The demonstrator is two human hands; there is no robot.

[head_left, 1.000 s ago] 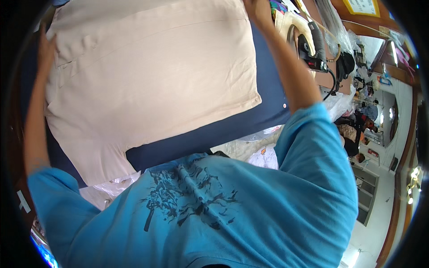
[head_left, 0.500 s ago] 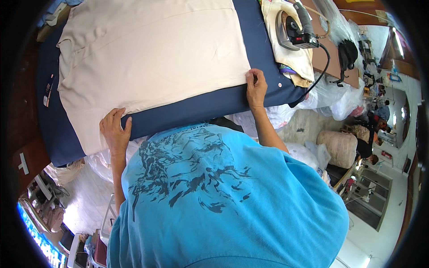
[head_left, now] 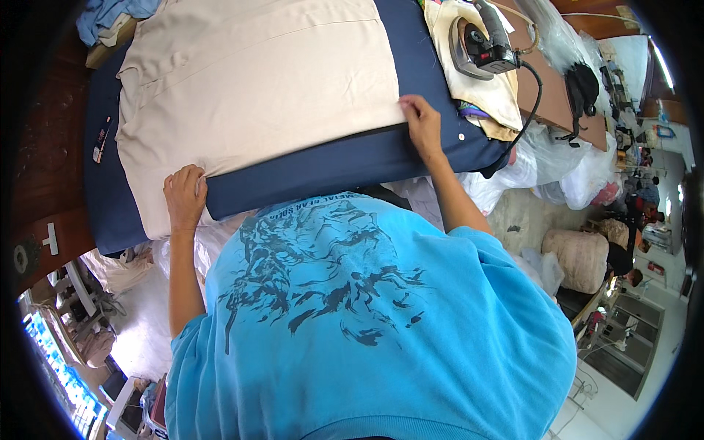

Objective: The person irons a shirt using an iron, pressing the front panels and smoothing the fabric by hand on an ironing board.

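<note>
A large beige cloth (head_left: pixel 257 81) lies spread flat on a navy padded ironing board (head_left: pixel 330 165). My left hand (head_left: pixel 183 194) grips the cloth's near left corner where it hangs over the board's front edge. At the near right corner my right hand (head_left: pixel 422 125) pinches the cloth's edge against the pad. My own blue printed T-shirt (head_left: pixel 367 323) fills the lower part of the view and hides whatever is below the board.
A grey and black electric iron (head_left: pixel 480 44) rests on a cream cloth (head_left: pixel 499 95) at the board's right end, its black cord (head_left: pixel 532 95) trailing off. Clear plastic bags (head_left: pixel 565 161) and a black bag (head_left: pixel 583 88) lie to the right. Blue fabric (head_left: pixel 110 15) is bunched at the far left.
Both hands came back from the cloth's far corners to its near edge. The cloth went from held up to lying flat on the board.
</note>
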